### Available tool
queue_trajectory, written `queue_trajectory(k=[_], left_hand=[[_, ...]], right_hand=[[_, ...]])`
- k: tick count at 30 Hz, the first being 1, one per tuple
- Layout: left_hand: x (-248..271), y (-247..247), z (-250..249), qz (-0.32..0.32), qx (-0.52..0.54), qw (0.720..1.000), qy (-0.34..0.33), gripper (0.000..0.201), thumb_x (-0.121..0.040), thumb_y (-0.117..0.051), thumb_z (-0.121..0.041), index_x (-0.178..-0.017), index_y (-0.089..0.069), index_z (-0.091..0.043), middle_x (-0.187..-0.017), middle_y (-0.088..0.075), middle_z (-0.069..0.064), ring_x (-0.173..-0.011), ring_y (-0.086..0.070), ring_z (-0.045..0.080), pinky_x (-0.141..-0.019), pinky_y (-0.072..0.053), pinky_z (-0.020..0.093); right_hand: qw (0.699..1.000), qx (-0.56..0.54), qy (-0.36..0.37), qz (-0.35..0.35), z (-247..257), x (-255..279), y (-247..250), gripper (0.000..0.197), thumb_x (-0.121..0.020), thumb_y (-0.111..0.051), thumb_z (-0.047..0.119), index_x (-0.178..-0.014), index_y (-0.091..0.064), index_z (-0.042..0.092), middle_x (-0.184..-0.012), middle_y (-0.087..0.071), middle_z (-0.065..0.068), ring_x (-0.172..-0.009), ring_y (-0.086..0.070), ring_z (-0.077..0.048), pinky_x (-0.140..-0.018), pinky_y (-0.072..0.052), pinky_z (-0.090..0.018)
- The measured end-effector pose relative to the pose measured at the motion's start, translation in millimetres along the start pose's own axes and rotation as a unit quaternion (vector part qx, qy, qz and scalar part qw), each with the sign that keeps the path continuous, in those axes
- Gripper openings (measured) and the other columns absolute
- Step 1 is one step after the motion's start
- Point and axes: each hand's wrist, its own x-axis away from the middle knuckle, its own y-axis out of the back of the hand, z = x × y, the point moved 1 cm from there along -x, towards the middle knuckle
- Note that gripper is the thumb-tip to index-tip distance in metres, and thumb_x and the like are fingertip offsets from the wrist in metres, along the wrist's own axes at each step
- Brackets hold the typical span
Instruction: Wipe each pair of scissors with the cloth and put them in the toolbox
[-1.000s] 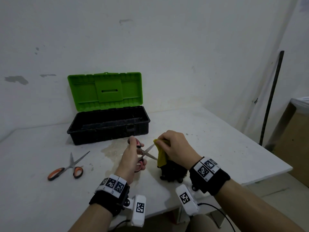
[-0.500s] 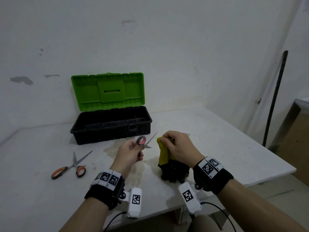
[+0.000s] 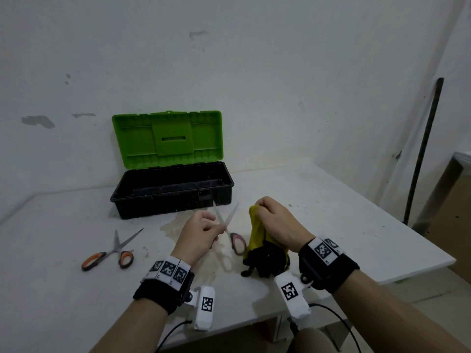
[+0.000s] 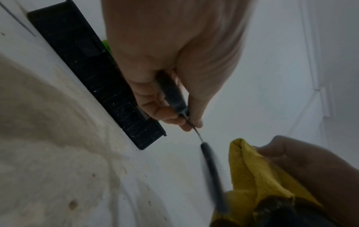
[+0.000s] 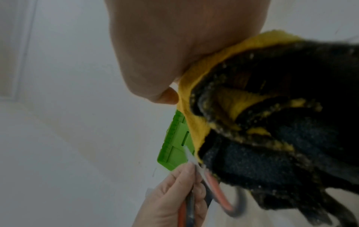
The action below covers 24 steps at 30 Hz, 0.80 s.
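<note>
The left hand (image 3: 201, 233) grips red-handled scissors (image 3: 230, 231), blades apart and pointing toward the open toolbox (image 3: 173, 197) at the table's back edge, just ahead; the right hand (image 3: 276, 222) clutches the yellow cloth (image 3: 256, 235) beside them

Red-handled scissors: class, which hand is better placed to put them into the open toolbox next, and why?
Left. The left hand already grips the red-handled scissors just in front of the toolbox; the right hand holds the cloth.
</note>
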Motion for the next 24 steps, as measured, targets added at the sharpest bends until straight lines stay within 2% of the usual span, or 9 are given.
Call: queue_trajectory(k=[3,5,7,9,11,16,18,22,24], left_hand=[[-1.9,2.5,5.0,0.002,0.002,1.000,0.011,0.024,-0.088,-0.077,-0.025,-0.107,-0.064,-0.019,-0.095,-0.074,-0.001,-0.077,-0.067,0.011,-0.069,-0.051,0.027],[-0.8,1.3,4.5,0.016,0.024,1.000,0.009,0.009,-0.094,-0.068,-0.017,-0.100,-0.069,-0.010,-0.089,-0.073,0.005,-0.068,-0.067,0.013,-0.066,-0.054,0.028],[2.3,-1.1,0.7,0.021,0.042,0.999,0.008,0.014,-0.099,-0.061,-0.014,-0.094,-0.067,-0.002,-0.080,-0.068,0.009,-0.057,-0.066,0.011,-0.057,-0.053,0.025],[4.3,-4.4,-2.0,0.027,0.049,0.998,0.009,0.016,-0.100,-0.061,-0.017,-0.094,-0.065,-0.003,-0.070,-0.064,0.007,-0.048,-0.059,0.008,-0.046,-0.044,0.021],[5.1,-7.9,-3.2,0.038,0.059,0.997,0.012,0.018,-0.098,-0.064,-0.024,-0.095,-0.067,-0.006,-0.064,-0.063,0.003,-0.048,-0.055,0.009,-0.044,-0.039,0.021],[5.5,-14.3,-5.6,0.070,0.109,0.991,0.023,0.010,-0.093,-0.067,-0.004,-0.102,-0.070,-0.006,-0.069,-0.066,0.000,-0.052,-0.049,0.010,-0.049,-0.042,0.021],[5.4,-12.9,-5.2,0.077,0.113,0.990,0.022,0.011,-0.092,-0.068,-0.002,-0.103,-0.070,-0.004,-0.071,-0.067,0.002,-0.050,-0.047,0.009,-0.048,-0.040,0.020],[5.6,-9.5,-5.5,0.066,0.101,0.993,0.015,0.005,-0.090,-0.072,-0.007,-0.092,-0.068,-0.005,-0.058,-0.059,-0.005,-0.047,-0.045,0.010,-0.043,-0.035,0.019],[7.0,-9.8,-6.5,0.069,0.091,0.993,0.008,0.007,-0.091,-0.072,-0.009,-0.086,-0.067,-0.007,-0.057,-0.060,-0.005,-0.046,-0.045,0.009,-0.043,-0.035,0.018]], right_hand=[[1.000,-0.007,-0.011,-0.007,1.9,-0.7,8.0,0.013,-0.089,-0.054,0.036,-0.095,-0.054,0.025,-0.094,-0.065,0.002,-0.085,-0.063,-0.016,-0.071,-0.052,-0.030],[1.000,0.005,0.016,-0.009,3.7,-1.2,14.4,0.010,-0.087,-0.058,0.029,-0.095,-0.054,0.028,-0.095,-0.064,0.004,-0.084,-0.061,-0.015,-0.074,-0.053,-0.032],[0.998,0.025,0.065,0.002,7.0,-0.4,17.6,0.018,-0.084,-0.057,0.017,-0.095,-0.053,0.031,-0.094,-0.065,0.008,-0.082,-0.061,-0.013,-0.074,-0.053,-0.031],[0.991,0.061,0.120,0.010,12.4,3.0,13.8,0.019,-0.086,-0.059,0.016,-0.096,-0.056,0.032,-0.088,-0.067,0.009,-0.077,-0.061,-0.006,-0.068,-0.050,-0.020],[0.979,0.105,0.173,0.012,16.0,5.1,4.1,0.016,-0.088,-0.062,0.016,-0.099,-0.061,0.028,-0.083,-0.067,0.008,-0.069,-0.058,-0.004,-0.062,-0.043,-0.010],[0.963,0.126,0.237,0.006,11.9,1.2,-7.9,0.017,-0.090,-0.066,0.017,-0.105,-0.073,0.020,-0.092,-0.068,0.005,-0.078,-0.055,-0.002,-0.073,-0.037,-0.002],[0.960,0.133,0.245,-0.001,10.9,2.5,-7.2,0.018,-0.090,-0.065,0.019,-0.107,-0.073,0.020,-0.094,-0.069,0.005,-0.081,-0.057,-0.003,-0.076,-0.038,-0.003],[0.954,0.144,0.263,-0.012,14.0,8.6,-8.9,0.017,-0.092,-0.062,0.020,-0.107,-0.067,0.022,-0.096,-0.068,0.005,-0.085,-0.061,-0.010,-0.078,-0.050,-0.024],[0.948,0.136,0.289,-0.020,15.5,10.0,-11.0,0.016,-0.092,-0.062,0.020,-0.106,-0.069,0.023,-0.092,-0.066,0.005,-0.081,-0.060,-0.009,-0.076,-0.049,-0.022]])
